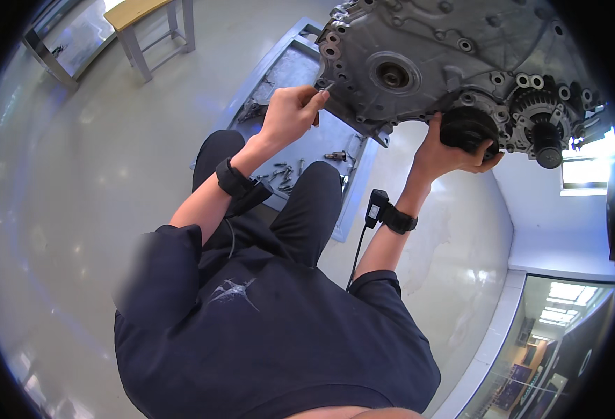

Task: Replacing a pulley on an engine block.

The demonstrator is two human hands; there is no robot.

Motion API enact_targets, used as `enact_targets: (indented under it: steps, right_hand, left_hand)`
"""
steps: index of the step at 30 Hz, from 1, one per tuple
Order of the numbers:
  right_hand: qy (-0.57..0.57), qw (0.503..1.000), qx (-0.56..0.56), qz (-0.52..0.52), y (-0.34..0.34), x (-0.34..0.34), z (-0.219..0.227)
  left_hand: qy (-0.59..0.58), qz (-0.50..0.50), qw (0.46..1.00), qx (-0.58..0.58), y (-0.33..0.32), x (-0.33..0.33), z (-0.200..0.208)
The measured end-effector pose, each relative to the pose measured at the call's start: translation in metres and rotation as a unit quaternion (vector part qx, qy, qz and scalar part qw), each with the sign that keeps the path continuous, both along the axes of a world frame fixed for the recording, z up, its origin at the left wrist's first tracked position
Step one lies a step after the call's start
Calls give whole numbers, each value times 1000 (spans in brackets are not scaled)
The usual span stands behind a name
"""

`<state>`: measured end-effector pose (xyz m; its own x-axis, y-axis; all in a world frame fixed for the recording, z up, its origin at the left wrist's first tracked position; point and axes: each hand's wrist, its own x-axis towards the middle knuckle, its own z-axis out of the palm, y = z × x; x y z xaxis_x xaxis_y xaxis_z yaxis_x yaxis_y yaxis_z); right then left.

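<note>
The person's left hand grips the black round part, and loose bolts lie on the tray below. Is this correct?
Not quite: in the head view, the right hand, not the left hand, grips the black round part. Loose bolts do lie on the tray.

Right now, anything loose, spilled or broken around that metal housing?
Only the loose bolts look odd: scattered at mixed angles on the bench below the housing, not lined up. No spill or breakage visible; the right hand partly covers the black round part.
</note>
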<state>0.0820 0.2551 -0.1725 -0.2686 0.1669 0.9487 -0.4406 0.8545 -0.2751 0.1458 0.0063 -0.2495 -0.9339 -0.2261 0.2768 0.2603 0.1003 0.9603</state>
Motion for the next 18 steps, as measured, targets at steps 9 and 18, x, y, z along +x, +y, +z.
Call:
enact_targets:
  steps: [9,18]
  right_hand:
    - [9,1000,12,-10,1,-1,-3]
    - [10,998,35,-43,7,-4,-4]
  left_hand:
    - [3,-32,986,165,30,-26,-16]
    - [-16,72,996,58,38,-48,6]
